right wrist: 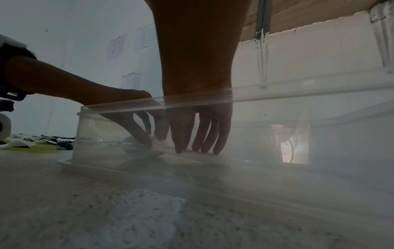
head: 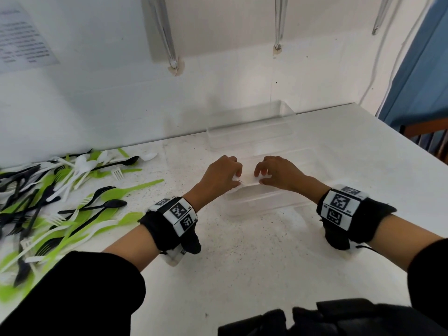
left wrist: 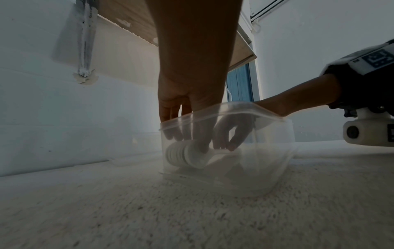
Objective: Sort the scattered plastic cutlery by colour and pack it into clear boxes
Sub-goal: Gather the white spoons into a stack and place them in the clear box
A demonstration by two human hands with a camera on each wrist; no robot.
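White wall and a speckled white bench (head: 242, 263) fill the frame. Both hands reach down into a clear box (head: 264, 202) in the middle of the frame. The left hand (head: 219, 177) has its grip pinched on a stack of white spoons (left wrist: 185, 155) lying in the box. The right hand (head: 278, 173) rests its fingertips (right wrist: 198, 148) on the spoon handles; its grip looks loose, pressing, not clenched.

It looks like the white pieces are being packed flat. Next, the hands should probably let go and fetch more.

At the left edge lies the mixed pile of cutlery (head: 60, 197), black, green and white, not yet sorted. A second clear box (head: 249, 127) waits by the wall. Nothing blocks the way.
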